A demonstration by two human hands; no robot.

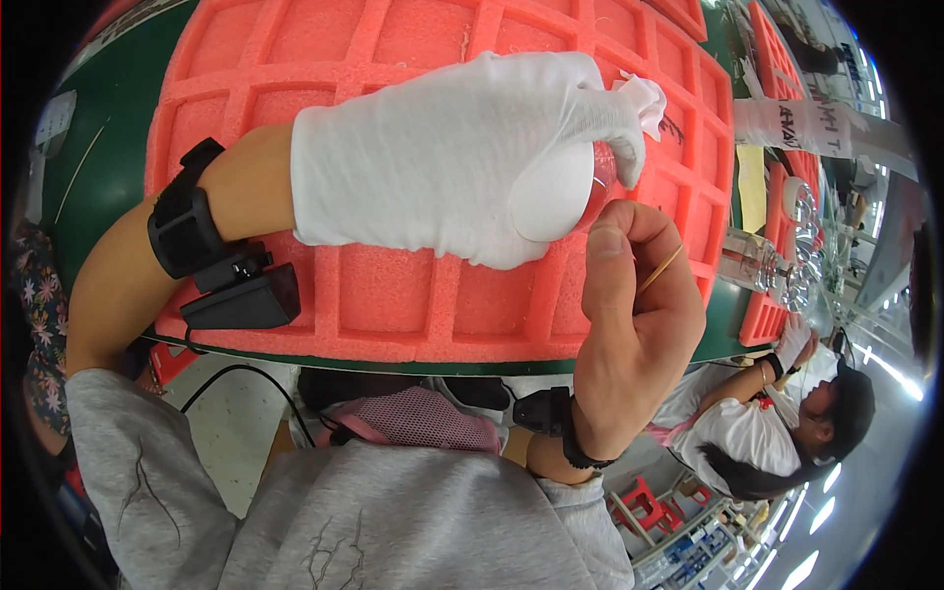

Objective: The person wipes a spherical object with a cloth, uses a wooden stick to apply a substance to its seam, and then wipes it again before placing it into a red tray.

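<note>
My left hand (pixel 462 157), in a white knit glove, curls its fingers around a rounded piece with a smooth white disc face (pixel 554 195) and a clear, glass-like side. At its fingertips is a crumpled white bit (pixel 643 104); I cannot tell whether it is tissue or the glove's loose tip. Bare, my right hand (pixel 639 305) is closed in a pinch on a thin yellowish stick (pixel 661 267), close to the clear side. The stick's tip is hidden. Both hands are over a red foam tray (pixel 383 295) divided into square pockets.
Under the tray lies a green table (pixel 98 187). To the right are a clear glass vessel (pixel 752 261), several glass pieces (pixel 801 236), more red foam and a wrapped post (pixel 796 126). Another person (pixel 757 433) works beyond the right edge. A black cable (pixel 246 369) hangs by my lap.
</note>
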